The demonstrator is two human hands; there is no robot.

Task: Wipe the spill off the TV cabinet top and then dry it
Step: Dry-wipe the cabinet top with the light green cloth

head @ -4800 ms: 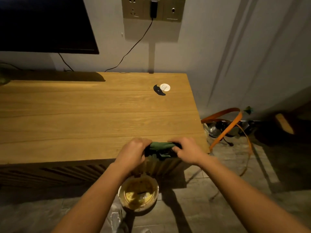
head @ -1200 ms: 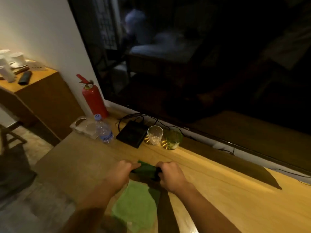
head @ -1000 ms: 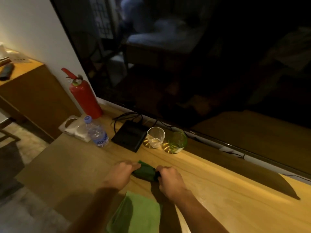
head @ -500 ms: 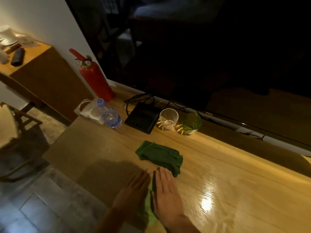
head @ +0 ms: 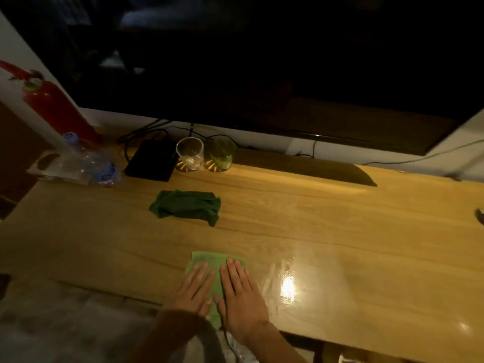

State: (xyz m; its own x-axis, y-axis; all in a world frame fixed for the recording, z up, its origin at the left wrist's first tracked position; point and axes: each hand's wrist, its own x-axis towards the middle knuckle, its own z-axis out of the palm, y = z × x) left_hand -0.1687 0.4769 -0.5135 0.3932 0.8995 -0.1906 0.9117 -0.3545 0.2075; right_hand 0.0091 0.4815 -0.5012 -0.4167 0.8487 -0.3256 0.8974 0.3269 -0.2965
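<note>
Pressing cloth (head: 209, 258) flat-palmed: left hand (head: 195, 289), right hand (head: 241, 293)

Dim room: white wall (head: 10, 40), grey floor (head: 65, 323).

Home: TV (head: 262, 61) above wooden cabinet (head: 340, 231)

Tabletop (head: 340, 231): light wood with lengthwise grain showing, mostly a satin finish, with one glossy, wet-looking patch (head: 288, 286) that throws back a bright glare. Light green cloth (head: 214, 262): soft, matt fabric lying flat and smooth; dark green cloth (head: 187, 206): matt fabric, creased and bunched. Clear glass (head: 190, 153) and green glass (head: 222, 154): transparent, shiny, casting bright flecks onto the wood; bottle (head: 91, 163): thin clear plastic, ribbed; black box (head: 150, 162): matt; TV screen (head: 262, 61): dark, glossy, reflective; fire extinguisher (head: 52, 108): red, smooth, slightly shiny.
</note>
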